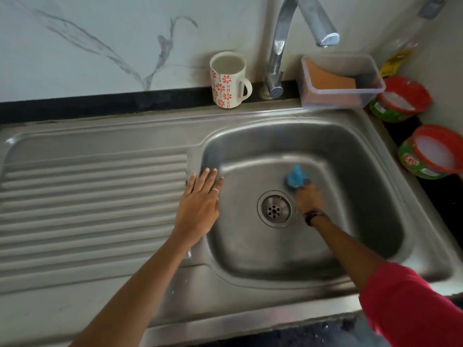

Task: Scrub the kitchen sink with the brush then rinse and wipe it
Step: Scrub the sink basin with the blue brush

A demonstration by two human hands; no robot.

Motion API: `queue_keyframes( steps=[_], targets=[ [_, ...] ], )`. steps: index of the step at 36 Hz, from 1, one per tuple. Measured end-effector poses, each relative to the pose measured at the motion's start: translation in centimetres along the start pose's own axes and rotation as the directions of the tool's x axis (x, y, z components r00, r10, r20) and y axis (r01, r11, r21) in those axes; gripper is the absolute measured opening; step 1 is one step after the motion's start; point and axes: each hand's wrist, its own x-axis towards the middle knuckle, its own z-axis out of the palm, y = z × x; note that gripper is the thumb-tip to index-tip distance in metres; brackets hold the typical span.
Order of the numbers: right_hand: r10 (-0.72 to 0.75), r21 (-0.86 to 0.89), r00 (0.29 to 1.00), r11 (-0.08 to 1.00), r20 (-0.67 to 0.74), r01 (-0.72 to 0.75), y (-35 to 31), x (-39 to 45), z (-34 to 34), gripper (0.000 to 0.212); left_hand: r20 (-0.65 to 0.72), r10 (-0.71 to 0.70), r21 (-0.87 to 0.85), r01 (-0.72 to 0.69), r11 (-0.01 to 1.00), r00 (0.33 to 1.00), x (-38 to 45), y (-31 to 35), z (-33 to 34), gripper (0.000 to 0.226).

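Reaching into the steel sink (370, 171), the right hand (309, 199) curls its grip round a blue brush (295, 177), held on the basin floor just beyond the drain (275, 208); the hand is blurred. The left hand (199, 204) lies flat with fingers spread on the basin's left rim beside the ribbed drainboard (95, 201). A flowered mug (228, 80) stands by the tap (288, 46).

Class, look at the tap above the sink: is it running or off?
Off. No water falls from the tap's spout, and the sink basin below it shows no stream or splash.
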Motion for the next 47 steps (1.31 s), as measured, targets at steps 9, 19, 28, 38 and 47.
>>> queue_keyframes(
  steps=[9,19,28,38,47],
  targets=[
    [-0.249,0.127,0.952,0.965,0.179,0.228,-10.5,-4.6,7.7,0.033,0.031,-0.002,0.018,0.001,1.000,1.000,0.0,-0.2,-0.1,0.066],
    [0.030,-0.056,0.996,0.998,-0.078,-0.035,-2.1,2.4,-0.4,0.034,0.089,-0.037,-0.035,0.040,0.999,0.995,0.3,0.0,-0.6,0.069],
    [-0.142,0.052,0.976,0.989,0.165,0.135,-11.6,-1.7,7.0,0.038,0.141,-0.054,-0.030,0.059,0.998,0.988,0.4,-0.1,-1.2,0.070],
    [-0.044,-0.085,0.999,0.995,0.007,0.044,-5.6,2.0,2.2,0.037,0.135,-0.056,-0.058,0.065,0.996,0.989,0.5,0.0,-1.3,0.066],
    [-0.110,0.005,0.982,0.994,0.152,0.111,-9.4,-2.4,6.0,0.032,0.133,-0.054,-0.086,0.066,0.994,0.990,0.4,-0.2,-1.5,0.070]
  ],
)
